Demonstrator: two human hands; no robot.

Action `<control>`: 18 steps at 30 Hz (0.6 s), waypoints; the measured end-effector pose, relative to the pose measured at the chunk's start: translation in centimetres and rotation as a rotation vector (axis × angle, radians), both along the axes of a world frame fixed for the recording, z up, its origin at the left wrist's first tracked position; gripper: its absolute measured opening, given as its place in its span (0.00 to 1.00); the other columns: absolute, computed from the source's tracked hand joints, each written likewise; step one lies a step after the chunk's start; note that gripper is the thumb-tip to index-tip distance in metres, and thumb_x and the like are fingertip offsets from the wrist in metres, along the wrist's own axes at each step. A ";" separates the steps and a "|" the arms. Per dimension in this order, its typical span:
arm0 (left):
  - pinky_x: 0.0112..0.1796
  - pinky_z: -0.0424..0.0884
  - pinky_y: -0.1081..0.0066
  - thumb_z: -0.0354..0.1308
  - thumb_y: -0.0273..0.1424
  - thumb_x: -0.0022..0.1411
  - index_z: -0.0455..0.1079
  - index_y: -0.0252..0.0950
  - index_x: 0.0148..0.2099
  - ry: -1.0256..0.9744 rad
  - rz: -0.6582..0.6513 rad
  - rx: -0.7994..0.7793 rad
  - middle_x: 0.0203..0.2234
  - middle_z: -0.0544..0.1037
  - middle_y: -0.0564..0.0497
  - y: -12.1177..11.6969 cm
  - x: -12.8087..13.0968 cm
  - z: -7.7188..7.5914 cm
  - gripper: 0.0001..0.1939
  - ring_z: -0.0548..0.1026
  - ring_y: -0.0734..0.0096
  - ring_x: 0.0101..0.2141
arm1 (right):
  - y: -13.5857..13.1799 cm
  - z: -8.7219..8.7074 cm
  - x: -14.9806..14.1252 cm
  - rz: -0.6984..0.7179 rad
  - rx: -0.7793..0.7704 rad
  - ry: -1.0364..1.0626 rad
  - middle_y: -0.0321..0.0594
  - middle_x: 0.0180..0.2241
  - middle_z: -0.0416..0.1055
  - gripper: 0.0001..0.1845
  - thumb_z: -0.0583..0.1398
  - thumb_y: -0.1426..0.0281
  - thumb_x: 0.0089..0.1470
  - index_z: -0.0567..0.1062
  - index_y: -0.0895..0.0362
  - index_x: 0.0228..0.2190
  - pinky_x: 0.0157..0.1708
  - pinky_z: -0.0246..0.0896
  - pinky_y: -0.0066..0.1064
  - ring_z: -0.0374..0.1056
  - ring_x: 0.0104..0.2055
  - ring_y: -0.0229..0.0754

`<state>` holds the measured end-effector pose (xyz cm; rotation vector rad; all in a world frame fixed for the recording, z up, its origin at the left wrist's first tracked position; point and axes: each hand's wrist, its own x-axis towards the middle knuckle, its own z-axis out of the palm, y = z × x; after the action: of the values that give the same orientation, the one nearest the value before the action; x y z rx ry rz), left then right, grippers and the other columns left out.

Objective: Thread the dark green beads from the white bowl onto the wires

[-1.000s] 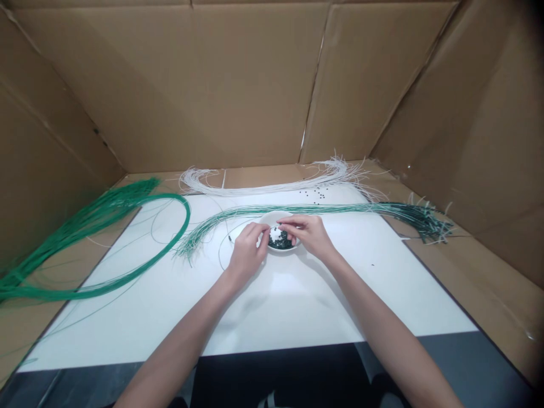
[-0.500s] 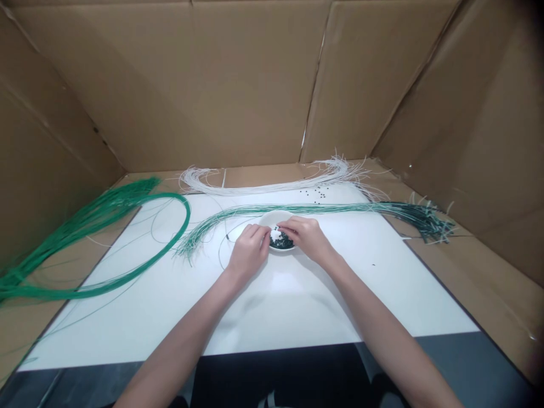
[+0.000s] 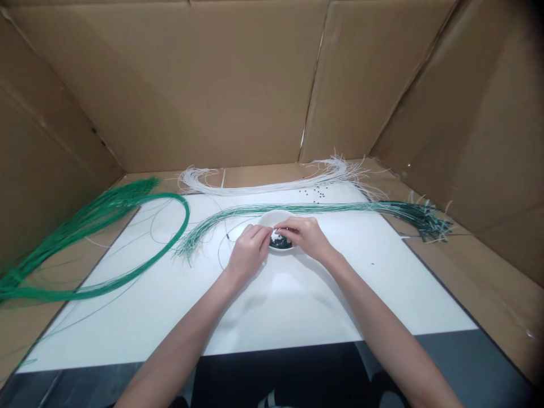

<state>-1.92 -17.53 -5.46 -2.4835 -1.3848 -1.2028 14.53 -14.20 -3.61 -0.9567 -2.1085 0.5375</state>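
Over a small white bowl [image 3: 275, 216], my left hand [image 3: 250, 247] and my right hand [image 3: 306, 235] bring their fingertips almost together. Small black bead-like pieces [image 3: 280, 242] lie in the bowl. My left thumb and forefinger are pinched, apparently on the end of a thin cord [image 3: 219, 253] that loops beside that hand with a dark piece on it. The fingers of my right hand are also pinched, and a tiny dark piece shows by their tips. The fingers partly hide both items.
Behind the bowl lies a bundle of green-and-white cords [image 3: 297, 208] with dark ends at right. Farther back is a white cord bundle [image 3: 263, 189], near scattered black pieces [image 3: 318, 194]. A green cord coil [image 3: 140, 269] lies left. Cardboard walls [image 3: 255, 85] surround the white table [image 3: 408, 300].
My right fingertips have moved slightly left, closing the gap to my left fingertips above the bowl. The bundles and the bowl stay in place.
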 end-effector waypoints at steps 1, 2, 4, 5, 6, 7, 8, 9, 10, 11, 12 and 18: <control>0.36 0.66 0.70 0.47 0.26 0.60 0.67 0.34 0.38 0.001 -0.002 -0.002 0.29 0.73 0.49 0.0 0.0 0.0 0.08 0.68 0.70 0.32 | 0.0 0.0 0.0 0.004 -0.008 0.007 0.37 0.21 0.71 0.06 0.59 0.72 0.47 0.76 0.58 0.27 0.21 0.59 0.24 0.62 0.16 0.31; 0.36 0.66 0.70 0.47 0.26 0.60 0.67 0.35 0.38 0.001 -0.002 -0.004 0.30 0.73 0.49 0.0 0.0 0.0 0.08 0.68 0.70 0.32 | 0.0 0.0 0.0 0.006 -0.019 0.019 0.37 0.21 0.71 0.06 0.58 0.71 0.48 0.76 0.58 0.27 0.20 0.59 0.24 0.62 0.16 0.31; 0.36 0.66 0.70 0.47 0.26 0.60 0.67 0.35 0.38 -0.007 -0.004 -0.006 0.30 0.73 0.49 0.0 0.0 0.0 0.08 0.68 0.70 0.32 | -0.1 0.0 0.0 0.010 -0.047 0.051 0.36 0.21 0.71 0.07 0.58 0.70 0.48 0.76 0.58 0.28 0.19 0.59 0.24 0.61 0.15 0.31; 0.36 0.66 0.70 0.47 0.26 0.60 0.67 0.35 0.38 -0.015 -0.004 -0.006 0.30 0.73 0.49 -0.1 0.0 0.0 0.08 0.68 0.70 0.33 | -0.1 0.1 0.1 0.010 -0.062 0.067 0.36 0.21 0.71 0.07 0.58 0.70 0.48 0.76 0.58 0.28 0.19 0.59 0.24 0.61 0.15 0.31; 0.37 0.66 0.70 0.47 0.26 0.60 0.66 0.35 0.38 -0.024 -0.005 -0.003 0.30 0.73 0.50 -0.1 0.0 0.0 0.08 0.69 0.70 0.33 | -0.1 0.1 0.1 0.010 -0.076 0.079 0.36 0.21 0.71 0.07 0.58 0.69 0.48 0.76 0.58 0.28 0.18 0.59 0.24 0.61 0.15 0.31; 0.37 0.66 0.70 0.47 0.25 0.60 0.66 0.35 0.38 -0.033 -0.004 0.001 0.31 0.73 0.50 -0.1 0.0 0.0 0.08 0.69 0.70 0.33 | -0.1 0.1 0.1 0.010 -0.089 0.090 0.36 0.21 0.71 0.07 0.58 0.69 0.47 0.76 0.58 0.28 0.18 0.59 0.24 0.60 0.14 0.31; 0.37 0.66 0.70 0.47 0.25 0.60 0.66 0.35 0.38 -0.041 -0.002 0.006 0.31 0.73 0.50 -0.2 0.0 0.0 0.07 0.69 0.70 0.33 | -0.1 0.1 0.1 0.008 -0.100 0.098 0.36 0.21 0.70 0.07 0.58 0.69 0.47 0.76 0.58 0.28 0.18 0.59 0.24 0.60 0.14 0.31; 0.37 0.66 0.69 0.47 0.25 0.60 0.66 0.36 0.38 -0.045 0.000 0.011 0.31 0.73 0.50 -0.2 0.1 0.0 0.07 0.69 0.70 0.33 | -0.1 0.1 0.1 0.006 -0.110 0.104 0.36 0.21 0.70 0.08 0.59 0.69 0.47 0.76 0.58 0.28 0.18 0.59 0.25 0.60 0.14 0.31; 0.37 0.66 0.69 0.47 0.25 0.59 0.66 0.36 0.37 -0.047 0.002 0.017 0.31 0.74 0.50 -0.2 0.1 0.0 0.07 0.69 0.70 0.33 | -0.1 0.2 0.0 0.003 -0.117 0.109 0.36 0.21 0.70 0.08 0.59 0.69 0.47 0.76 0.59 0.28 0.18 0.59 0.25 0.60 0.14 0.31; 0.37 0.66 0.70 0.47 0.25 0.59 0.66 0.36 0.37 -0.048 0.003 0.022 0.31 0.74 0.50 -0.2 0.1 0.1 0.07 0.69 0.70 0.33 | -0.2 0.2 0.0 0.002 -0.124 0.114 0.37 0.21 0.70 0.08 0.59 0.69 0.47 0.76 0.59 0.28 0.18 0.59 0.25 0.60 0.14 0.31; 0.37 0.66 0.70 0.48 0.25 0.59 0.66 0.36 0.37 -0.046 0.004 0.025 0.30 0.74 0.50 -0.2 0.1 0.1 0.07 0.69 0.70 0.33 | -0.2 0.2 0.0 0.002 -0.132 0.118 0.37 0.21 0.70 0.08 0.59 0.69 0.47 0.76 0.59 0.28 0.18 0.59 0.25 0.60 0.14 0.31; 0.37 0.66 0.70 0.48 0.25 0.59 0.67 0.35 0.38 -0.026 0.002 0.030 0.31 0.74 0.50 -0.2 0.0 0.0 0.07 0.69 0.70 0.33 | -0.3 0.3 0.0 -0.007 -0.156 0.136 0.38 0.22 0.71 0.09 0.58 0.67 0.47 0.77 0.59 0.28 0.17 0.59 0.26 0.61 0.14 0.32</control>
<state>-1.92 -17.75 -5.44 -2.4554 -1.3641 -1.2500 14.52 -14.47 -3.28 -0.9851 -1.9639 0.7511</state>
